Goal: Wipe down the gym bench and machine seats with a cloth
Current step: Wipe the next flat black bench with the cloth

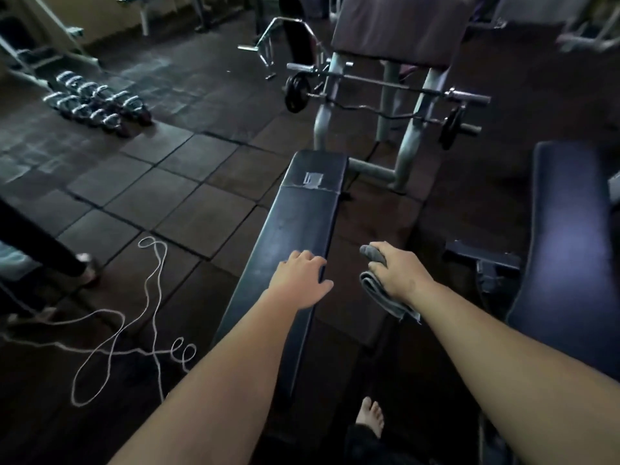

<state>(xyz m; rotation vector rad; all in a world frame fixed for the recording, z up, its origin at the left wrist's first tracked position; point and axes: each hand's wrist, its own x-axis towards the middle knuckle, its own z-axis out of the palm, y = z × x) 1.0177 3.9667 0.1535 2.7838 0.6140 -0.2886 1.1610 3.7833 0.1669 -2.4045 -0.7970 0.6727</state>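
With our left hand (302,280) flat and open on the flat bench's (302,216) surface and our right hand (394,273) gripping the folded grey cloth (379,293) just off its edge, wiping seems barely begun, the neighbouring seats untouched.

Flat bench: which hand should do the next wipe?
Right. The right hand already grips the grey cloth, just off the flat bench pad's right edge. The left hand lies bare on the pad, likely bracing.

no readable text, labels or numbers anywhere
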